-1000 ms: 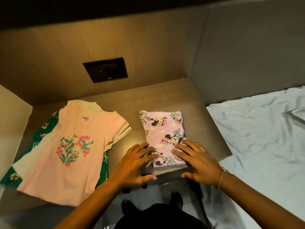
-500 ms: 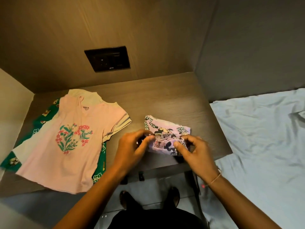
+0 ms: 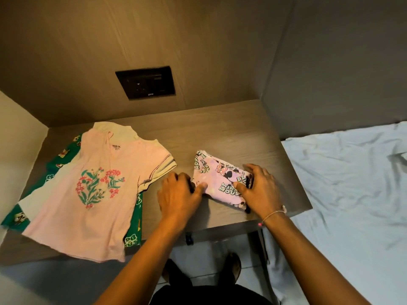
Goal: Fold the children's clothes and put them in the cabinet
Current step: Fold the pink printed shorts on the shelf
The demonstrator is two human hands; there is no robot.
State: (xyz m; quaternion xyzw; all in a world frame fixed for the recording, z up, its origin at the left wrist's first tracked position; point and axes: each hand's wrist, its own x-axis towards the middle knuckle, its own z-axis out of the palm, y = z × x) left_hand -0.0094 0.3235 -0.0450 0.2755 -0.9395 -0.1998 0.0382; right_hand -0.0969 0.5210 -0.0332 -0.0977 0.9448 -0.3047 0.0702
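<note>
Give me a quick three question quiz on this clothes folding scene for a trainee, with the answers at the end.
1. True or false: the floral T-shirt lies spread out over a green garment.
2. Which garment do the left hand and the right hand both touch? A floral T-shirt, B Mouse-print garment, C green garment.
3. Fill in: the white bed sheet lies to the ___ of the table.
Key: 1 true; 2 B; 3 right.
</note>
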